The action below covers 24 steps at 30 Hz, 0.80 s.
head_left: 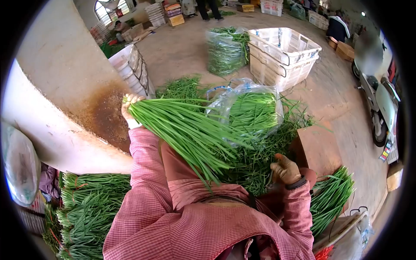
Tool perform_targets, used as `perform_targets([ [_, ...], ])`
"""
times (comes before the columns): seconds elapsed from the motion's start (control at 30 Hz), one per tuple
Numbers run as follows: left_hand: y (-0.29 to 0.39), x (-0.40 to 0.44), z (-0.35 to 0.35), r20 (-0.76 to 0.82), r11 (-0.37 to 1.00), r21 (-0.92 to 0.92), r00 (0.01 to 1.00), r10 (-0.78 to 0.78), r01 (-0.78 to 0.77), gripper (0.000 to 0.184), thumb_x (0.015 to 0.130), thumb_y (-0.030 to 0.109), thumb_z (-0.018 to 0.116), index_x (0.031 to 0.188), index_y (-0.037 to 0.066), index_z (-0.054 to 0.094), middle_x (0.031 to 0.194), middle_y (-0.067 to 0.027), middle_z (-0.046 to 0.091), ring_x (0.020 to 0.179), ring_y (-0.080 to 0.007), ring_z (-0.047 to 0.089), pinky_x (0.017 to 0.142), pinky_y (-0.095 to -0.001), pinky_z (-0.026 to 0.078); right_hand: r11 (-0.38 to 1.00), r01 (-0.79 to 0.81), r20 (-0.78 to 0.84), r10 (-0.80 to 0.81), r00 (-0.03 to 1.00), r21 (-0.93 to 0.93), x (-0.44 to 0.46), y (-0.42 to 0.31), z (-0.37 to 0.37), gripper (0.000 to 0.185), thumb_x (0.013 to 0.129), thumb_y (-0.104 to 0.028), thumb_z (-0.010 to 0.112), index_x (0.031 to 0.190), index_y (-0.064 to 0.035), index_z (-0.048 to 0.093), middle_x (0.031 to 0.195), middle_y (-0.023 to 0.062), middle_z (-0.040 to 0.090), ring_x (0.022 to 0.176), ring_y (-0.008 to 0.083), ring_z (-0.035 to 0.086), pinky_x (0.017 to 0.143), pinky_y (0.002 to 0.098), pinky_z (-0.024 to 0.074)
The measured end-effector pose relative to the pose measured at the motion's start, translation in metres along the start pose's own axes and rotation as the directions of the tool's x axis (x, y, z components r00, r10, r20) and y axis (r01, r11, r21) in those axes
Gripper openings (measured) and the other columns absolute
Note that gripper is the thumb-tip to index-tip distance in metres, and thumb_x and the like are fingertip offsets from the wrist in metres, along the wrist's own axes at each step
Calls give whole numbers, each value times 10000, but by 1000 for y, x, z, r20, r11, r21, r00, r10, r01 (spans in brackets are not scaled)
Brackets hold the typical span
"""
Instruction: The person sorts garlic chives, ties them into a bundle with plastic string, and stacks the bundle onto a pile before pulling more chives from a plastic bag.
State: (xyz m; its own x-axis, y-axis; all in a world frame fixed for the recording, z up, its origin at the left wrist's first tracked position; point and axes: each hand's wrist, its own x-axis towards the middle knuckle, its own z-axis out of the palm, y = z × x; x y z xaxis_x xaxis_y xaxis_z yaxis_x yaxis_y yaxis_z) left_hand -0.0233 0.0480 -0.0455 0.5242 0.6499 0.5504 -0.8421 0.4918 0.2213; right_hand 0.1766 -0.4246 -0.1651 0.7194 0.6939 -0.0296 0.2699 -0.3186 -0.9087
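Note:
My left hand (129, 105), gloved, is closed round the pale stem ends of a large bunch of long green leaves (186, 130), which fan out to the right above my lap. My right hand (286, 170), also gloved, is near my right knee with its fingers curled; whatever it may hold is too small to make out. Beyond the bunch, an open clear plastic bag (279, 110) holds more green stalks (253, 110). Loose greens (247, 169) lie heaped between the bag and my lap.
Tied bundles (93, 212) are stacked at lower left beside a white wall (65, 143). Another bunch (331, 195) lies at right by a brown board (320, 149). Ahead stand a filled bag (227, 52) and white crates (284, 56). A scooter (383, 108) is far right; people are farther back.

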Motion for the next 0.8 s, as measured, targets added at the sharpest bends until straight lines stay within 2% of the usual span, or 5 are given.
perform_targets([
  [0.1, -8, 3, 5, 34, 999, -6, 998, -44, 44, 205, 650, 46, 511, 848, 78, 470, 680, 23, 422, 641, -107, 423, 704, -271, 380, 703, 182, -328, -525, 785, -688, 12, -72, 13, 205, 744, -91, 627, 933, -20, 595, 723, 93, 603, 691, 166, 570, 644, 260, 451],
  [0.5, -64, -26, 46, 119, 964, -87, 963, -240, 251, 231, 643, 47, 504, 873, 63, 485, 671, 30, 432, 613, -100, 414, 675, -258, 369, 642, 347, -37, -445, 895, 683, 67, -174, 108, 122, 825, -77, 528, 836, 19, 602, 735, 60, 598, 576, 98, 533, 510, 201, 431],
  [0.6, -55, -36, 49, -23, 979, -38, 979, -202, 201, 241, 634, 41, 500, 872, 64, 480, 670, 18, 430, 617, -115, 415, 678, -269, 378, 814, 274, 61, -352, 934, 512, 74, -137, 50, 311, 779, -203, 603, 1011, -1, 558, 962, 138, 593, 792, 196, 581, 676, 327, 481],
  [0.67, -59, -38, 38, -50, 958, 62, 959, -278, 280, 259, 614, 13, 506, 866, 63, 475, 689, -9, 458, 638, -147, 444, 691, -287, 401, 521, 237, -30, -451, 892, -820, 78, -151, 39, 817, 665, -503, 607, 1255, -6, 338, 1254, 191, 390, 1164, 278, 375, 972, 448, 268],
  [0.8, -103, -63, 78, -198, 927, 275, 958, -205, 255, 284, 600, -3, 541, 867, 72, 484, 692, -23, 442, 679, -164, 446, 749, -315, 393, 599, 538, 172, -558, 812, -593, 80, -190, 103, 1300, 423, -775, 497, 1333, 19, 17, 1414, 130, -4, 1303, 277, -53, 1021, 436, -60],
])
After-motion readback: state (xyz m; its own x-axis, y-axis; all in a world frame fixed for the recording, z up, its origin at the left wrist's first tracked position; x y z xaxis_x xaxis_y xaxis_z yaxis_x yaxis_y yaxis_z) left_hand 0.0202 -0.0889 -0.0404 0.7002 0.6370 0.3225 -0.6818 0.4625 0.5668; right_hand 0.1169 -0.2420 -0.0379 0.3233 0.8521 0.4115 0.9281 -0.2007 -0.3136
